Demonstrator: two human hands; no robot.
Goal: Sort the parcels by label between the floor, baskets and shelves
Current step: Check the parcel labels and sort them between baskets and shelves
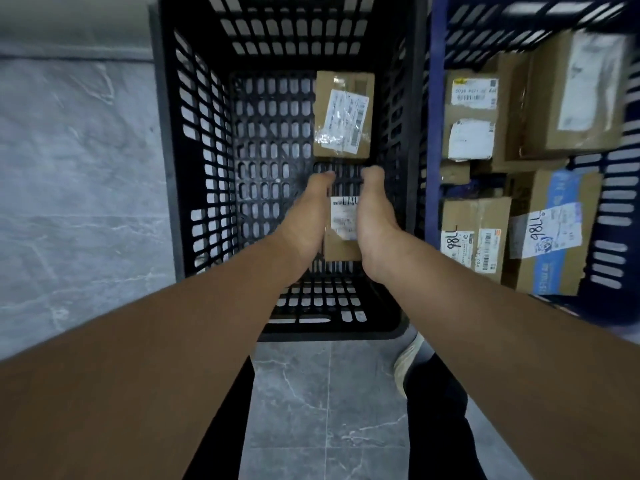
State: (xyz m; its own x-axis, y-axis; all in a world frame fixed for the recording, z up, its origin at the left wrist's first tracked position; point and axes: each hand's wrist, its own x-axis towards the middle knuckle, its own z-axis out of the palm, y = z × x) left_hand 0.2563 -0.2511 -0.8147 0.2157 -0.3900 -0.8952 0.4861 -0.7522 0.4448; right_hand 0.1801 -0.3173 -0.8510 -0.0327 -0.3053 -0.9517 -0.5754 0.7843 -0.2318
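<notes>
Both my hands reach down into a black slotted basket point(207, 161). Between them is a small cardboard parcel point(343, 233) with a white label. My left hand point(308, 220) presses its left side and my right hand point(375, 220) its right side. A second brown parcel point(343, 114) with a white label under clear tape lies on the basket's floor just beyond my fingertips. To the right, a blue slotted basket point(613, 216) holds several cardboard parcels; two near ones carry hand-written numbers on their labels point(453, 244).
The baskets stand side by side on a grey marbled tile floor point(69, 202). My shoe point(410, 362) and dark trouser legs are at the bottom, close to the black basket's near rim.
</notes>
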